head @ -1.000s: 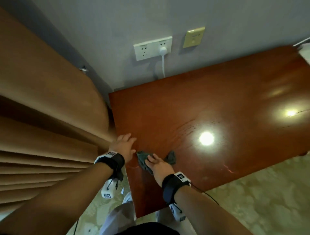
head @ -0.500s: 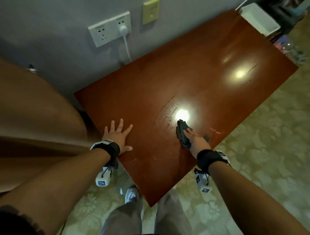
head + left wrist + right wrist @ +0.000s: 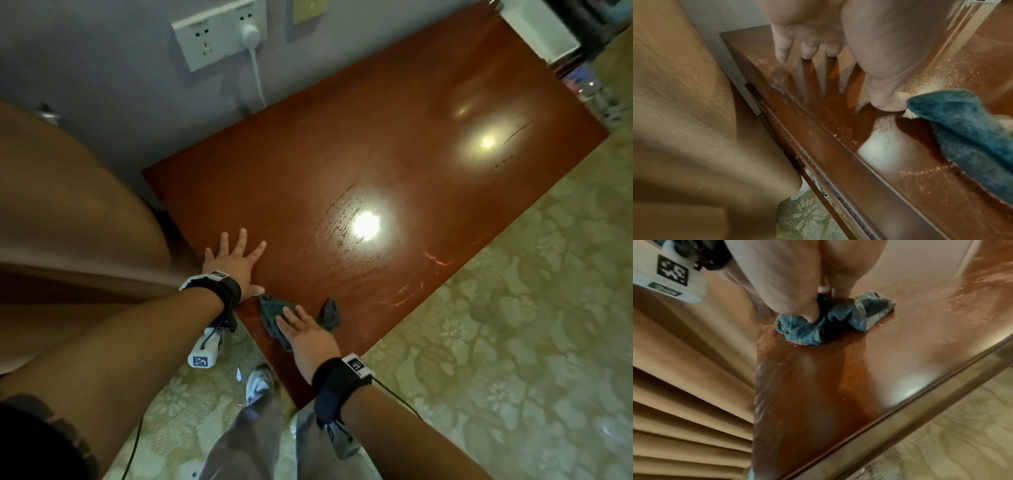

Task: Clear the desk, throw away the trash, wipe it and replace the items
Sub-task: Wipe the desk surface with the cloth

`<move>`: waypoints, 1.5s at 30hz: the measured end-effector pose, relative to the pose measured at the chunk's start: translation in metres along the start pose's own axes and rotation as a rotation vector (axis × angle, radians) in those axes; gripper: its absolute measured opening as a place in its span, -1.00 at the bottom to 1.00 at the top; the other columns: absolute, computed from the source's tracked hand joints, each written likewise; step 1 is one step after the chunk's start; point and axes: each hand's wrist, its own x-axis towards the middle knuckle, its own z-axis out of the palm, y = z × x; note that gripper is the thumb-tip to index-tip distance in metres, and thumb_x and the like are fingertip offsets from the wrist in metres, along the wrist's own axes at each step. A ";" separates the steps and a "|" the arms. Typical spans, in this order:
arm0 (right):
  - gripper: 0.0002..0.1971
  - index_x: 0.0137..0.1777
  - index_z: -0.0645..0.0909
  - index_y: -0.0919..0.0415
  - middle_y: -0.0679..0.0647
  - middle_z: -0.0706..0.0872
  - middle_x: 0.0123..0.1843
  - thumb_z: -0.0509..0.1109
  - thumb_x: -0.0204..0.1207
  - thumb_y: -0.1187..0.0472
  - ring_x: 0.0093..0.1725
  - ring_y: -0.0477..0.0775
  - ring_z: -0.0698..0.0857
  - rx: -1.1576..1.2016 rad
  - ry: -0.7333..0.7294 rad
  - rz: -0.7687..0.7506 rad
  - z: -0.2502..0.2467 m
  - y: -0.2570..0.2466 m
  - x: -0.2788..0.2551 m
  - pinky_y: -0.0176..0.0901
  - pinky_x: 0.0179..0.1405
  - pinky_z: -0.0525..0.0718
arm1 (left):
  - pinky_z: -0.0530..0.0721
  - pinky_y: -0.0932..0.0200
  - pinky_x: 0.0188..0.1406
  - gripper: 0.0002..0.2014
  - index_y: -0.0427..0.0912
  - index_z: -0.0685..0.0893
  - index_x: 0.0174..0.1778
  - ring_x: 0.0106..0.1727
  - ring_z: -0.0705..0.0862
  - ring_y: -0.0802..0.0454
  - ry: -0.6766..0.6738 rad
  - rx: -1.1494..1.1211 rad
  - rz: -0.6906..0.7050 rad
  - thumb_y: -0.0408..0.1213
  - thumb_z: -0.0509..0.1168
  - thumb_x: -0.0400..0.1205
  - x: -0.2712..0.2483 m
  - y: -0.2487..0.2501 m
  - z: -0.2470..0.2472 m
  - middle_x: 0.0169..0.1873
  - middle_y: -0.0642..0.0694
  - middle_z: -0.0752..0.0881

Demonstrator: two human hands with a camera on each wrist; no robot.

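Note:
The glossy red-brown desk carries only my hands and a cloth. My left hand lies flat near the desk's left edge, fingers spread; the left wrist view shows the left hand with its fingertips on the wood. Just beside its thumb, my right hand presses a crumpled dark teal cloth onto the near corner with fairly straight fingers. In the right wrist view the cloth bunches under the right hand, with damp smears on the desk. The cloth's edge nearly touches my left thumb.
A tan curtain hangs against the desk's left side. A wall socket with a white plug and cord sits behind the desk. A white box and bottles are at the far right. Patterned carpet surrounds the desk; my shoe is below.
My right hand has dragged the cloth from the desk's middle, by the light glare, back to the near-left corner beside my left thumb. The left hand has stayed flat.

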 end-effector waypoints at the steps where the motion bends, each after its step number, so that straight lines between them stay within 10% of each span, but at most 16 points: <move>1: -0.24 0.75 -0.08 -0.02 -0.11 -0.16 0.77 -0.02 0.64 0.56 0.74 0.02 -0.16 -0.009 -0.010 -0.018 -0.002 0.003 -0.001 -0.01 0.57 0.37 | 0.04 -0.42 0.62 0.01 0.32 -0.34 0.66 0.69 -0.30 -0.35 0.001 0.002 -0.004 0.35 0.28 0.54 0.001 0.000 0.001 0.67 -0.07 -0.45; 13: -0.19 0.73 0.01 -0.14 -0.15 -0.07 0.76 0.19 0.63 0.51 0.73 0.02 0.01 -0.185 0.101 0.169 -0.116 0.113 0.053 0.08 0.53 0.48 | -0.02 -0.36 0.65 0.02 0.33 -0.39 0.63 0.68 -0.33 -0.34 0.005 0.020 -0.003 0.35 0.28 0.54 0.003 0.000 0.003 0.65 -0.08 -0.49; 19: -0.16 0.75 -0.04 -0.05 -0.10 -0.14 0.77 0.18 0.60 0.55 0.74 0.00 -0.14 -0.029 0.135 0.239 -0.093 0.090 0.053 -0.04 0.64 0.28 | -0.04 -0.28 0.68 0.03 0.31 -0.31 0.67 0.70 -0.21 -0.36 0.005 0.064 0.019 0.41 0.28 0.49 0.005 -0.002 -0.007 0.69 -0.11 -0.37; 28: -0.32 0.75 -0.01 0.06 0.03 -0.07 0.77 0.09 0.69 0.43 0.74 0.09 -0.12 -0.126 0.025 -0.166 -0.007 -0.021 0.025 -0.08 0.67 0.02 | 0.01 -0.31 0.66 -0.01 0.31 -0.30 0.67 0.70 -0.19 -0.37 0.021 0.074 0.024 0.38 0.25 0.54 0.001 -0.002 -0.009 0.70 -0.10 -0.36; 36: -0.27 0.74 0.05 -0.03 -0.08 -0.03 0.77 0.10 0.66 0.51 0.74 -0.02 -0.12 -0.234 -0.157 -0.421 -0.017 0.001 0.016 -0.08 0.66 0.11 | -0.01 -0.38 0.64 0.01 0.28 -0.34 0.67 0.70 -0.19 -0.40 0.041 0.111 0.019 0.42 0.22 0.52 -0.001 -0.002 -0.006 0.70 -0.13 -0.36; 45: -0.10 0.74 -0.10 -0.12 -0.18 -0.21 0.76 0.17 0.58 0.59 0.73 -0.06 -0.21 0.010 0.123 0.207 -0.040 0.037 0.031 -0.09 0.47 0.52 | -0.02 -0.42 0.63 0.01 0.28 -0.35 0.66 0.69 -0.21 -0.41 0.041 0.122 0.023 0.43 0.20 0.53 -0.002 -0.003 -0.004 0.69 -0.13 -0.37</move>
